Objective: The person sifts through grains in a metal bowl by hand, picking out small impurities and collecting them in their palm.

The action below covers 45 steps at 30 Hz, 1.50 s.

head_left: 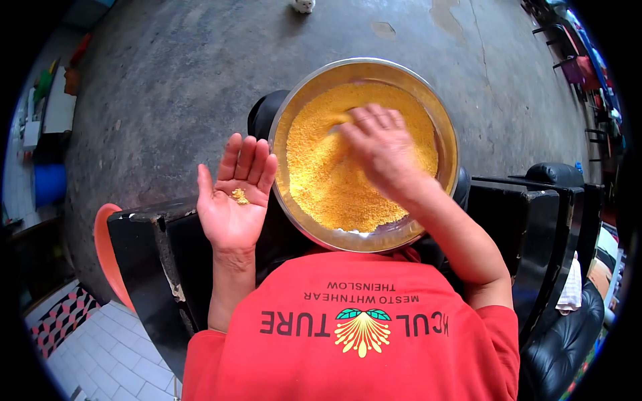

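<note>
A wide metal basin (449, 137) rests on my lap, filled with yellow, coarse-ground grain (328, 184). My right hand (382, 144) is over the grain, palm down, with its fingers stretched out and slightly blurred; their tips reach to a hollow in the grain. Whether any grain is under that palm is hidden. To the left of the basin, my left hand (234, 200) is turned palm up with straight fingers. A small heap of yellow grains (239, 196) lies loose on its palm.
I sit on a black seat with worn armrests (150, 247). An orange rim (110, 254) shows beside the left armrest. A small white animal (303, 5) is on the concrete floor ahead. A white cloth (570, 287) hangs at the right, and a blue container (50, 184) stands far left.
</note>
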Each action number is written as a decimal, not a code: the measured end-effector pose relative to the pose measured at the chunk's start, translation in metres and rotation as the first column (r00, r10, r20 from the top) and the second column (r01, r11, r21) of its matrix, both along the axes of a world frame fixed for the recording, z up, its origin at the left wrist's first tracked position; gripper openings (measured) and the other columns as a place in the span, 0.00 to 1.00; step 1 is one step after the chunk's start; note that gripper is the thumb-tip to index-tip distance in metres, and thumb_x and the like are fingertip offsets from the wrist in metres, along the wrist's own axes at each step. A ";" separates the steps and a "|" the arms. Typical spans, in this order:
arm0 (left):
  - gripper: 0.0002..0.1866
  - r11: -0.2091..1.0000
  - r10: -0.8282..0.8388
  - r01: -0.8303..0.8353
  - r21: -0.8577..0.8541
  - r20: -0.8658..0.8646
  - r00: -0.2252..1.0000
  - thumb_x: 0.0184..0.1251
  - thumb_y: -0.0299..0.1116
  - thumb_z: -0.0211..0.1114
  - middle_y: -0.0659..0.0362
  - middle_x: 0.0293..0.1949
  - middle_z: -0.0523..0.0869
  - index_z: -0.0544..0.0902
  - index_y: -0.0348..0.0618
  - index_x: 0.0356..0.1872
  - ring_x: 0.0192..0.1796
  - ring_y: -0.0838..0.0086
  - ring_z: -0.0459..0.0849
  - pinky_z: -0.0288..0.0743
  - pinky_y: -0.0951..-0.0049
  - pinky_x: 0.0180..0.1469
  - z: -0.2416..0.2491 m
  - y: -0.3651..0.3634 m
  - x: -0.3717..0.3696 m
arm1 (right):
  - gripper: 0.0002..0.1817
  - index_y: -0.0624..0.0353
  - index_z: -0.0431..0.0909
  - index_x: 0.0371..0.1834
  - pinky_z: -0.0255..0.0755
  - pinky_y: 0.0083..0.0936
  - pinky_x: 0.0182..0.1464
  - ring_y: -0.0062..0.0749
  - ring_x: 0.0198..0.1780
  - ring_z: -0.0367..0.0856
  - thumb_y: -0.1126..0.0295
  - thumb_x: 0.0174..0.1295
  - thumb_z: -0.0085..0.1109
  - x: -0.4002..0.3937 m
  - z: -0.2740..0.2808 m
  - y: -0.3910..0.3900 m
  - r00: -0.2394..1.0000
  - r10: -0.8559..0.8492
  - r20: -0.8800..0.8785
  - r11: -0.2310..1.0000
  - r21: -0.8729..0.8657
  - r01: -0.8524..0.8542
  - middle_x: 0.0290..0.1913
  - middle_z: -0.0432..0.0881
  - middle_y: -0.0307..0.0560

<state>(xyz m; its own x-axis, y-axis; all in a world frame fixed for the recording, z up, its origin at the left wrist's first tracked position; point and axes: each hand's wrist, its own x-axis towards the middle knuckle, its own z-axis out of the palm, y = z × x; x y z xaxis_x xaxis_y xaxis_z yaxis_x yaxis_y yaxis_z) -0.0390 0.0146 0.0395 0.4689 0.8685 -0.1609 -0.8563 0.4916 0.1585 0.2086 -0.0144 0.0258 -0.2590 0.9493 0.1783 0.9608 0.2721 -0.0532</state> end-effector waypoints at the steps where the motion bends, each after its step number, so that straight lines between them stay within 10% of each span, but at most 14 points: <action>1: 0.34 1.000 -0.002 0.002 0.005 0.003 1.000 0.77 0.53 0.33 0.43 0.61 0.75 0.69 0.32 0.64 0.68 0.53 0.69 0.59 0.52 0.72 -0.001 0.000 0.000 | 0.13 0.56 0.78 0.43 0.62 0.41 0.61 0.45 0.61 0.70 0.72 0.53 0.55 0.011 0.001 -0.003 0.990 -0.105 0.090 0.994 0.044 0.102 0.51 0.77 0.51; 8: 0.34 1.000 -0.021 0.020 0.014 0.029 0.999 0.77 0.53 0.32 0.42 0.61 0.75 0.68 0.32 0.64 0.68 0.53 0.69 0.59 0.51 0.72 -0.001 -0.002 0.004 | 0.16 0.59 0.76 0.47 0.65 0.43 0.59 0.48 0.58 0.73 0.68 0.55 0.62 0.019 0.015 -0.014 0.973 -0.162 -0.164 0.986 0.000 0.164 0.51 0.77 0.55; 18: 0.30 0.994 -0.011 0.013 0.105 -0.015 1.000 0.78 0.48 0.34 0.45 0.63 0.73 0.66 0.31 0.66 0.69 0.56 0.67 0.57 0.53 0.73 -0.005 -0.007 -0.011 | 0.14 0.59 0.75 0.44 0.64 0.43 0.58 0.48 0.58 0.71 0.74 0.52 0.57 -0.016 0.005 -0.030 0.915 0.252 -0.315 0.959 -0.044 -0.280 0.50 0.75 0.55; 25: 0.34 0.998 -0.067 0.068 -0.012 0.009 0.998 0.77 0.54 0.32 0.44 0.60 0.76 0.69 0.33 0.64 0.67 0.54 0.70 0.60 0.52 0.71 -0.004 -0.006 0.011 | 0.03 0.58 0.79 0.32 0.75 0.37 0.38 0.47 0.36 0.81 0.73 0.56 0.59 0.032 0.005 -0.014 0.799 -0.225 -0.558 0.955 0.034 0.293 0.32 0.81 0.50; 45: 0.35 0.983 -0.173 0.172 -0.063 -0.002 0.985 0.76 0.56 0.32 0.43 0.59 0.77 0.70 0.34 0.63 0.66 0.53 0.72 0.60 0.52 0.71 0.003 -0.011 0.031 | 0.04 0.58 0.83 0.33 0.75 0.29 0.35 0.38 0.32 0.82 0.74 0.56 0.61 0.039 -0.012 0.009 0.627 -0.325 -0.708 0.910 -0.053 0.412 0.33 0.83 0.47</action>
<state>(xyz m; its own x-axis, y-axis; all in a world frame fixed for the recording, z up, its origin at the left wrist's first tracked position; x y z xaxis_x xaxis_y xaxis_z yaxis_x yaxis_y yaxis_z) -0.0079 0.0033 0.0429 0.6091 0.7630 -0.2165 -0.7567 0.6408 0.1292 0.2480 -0.0052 0.0140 0.3463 0.9018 0.2584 0.6794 -0.0511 -0.7319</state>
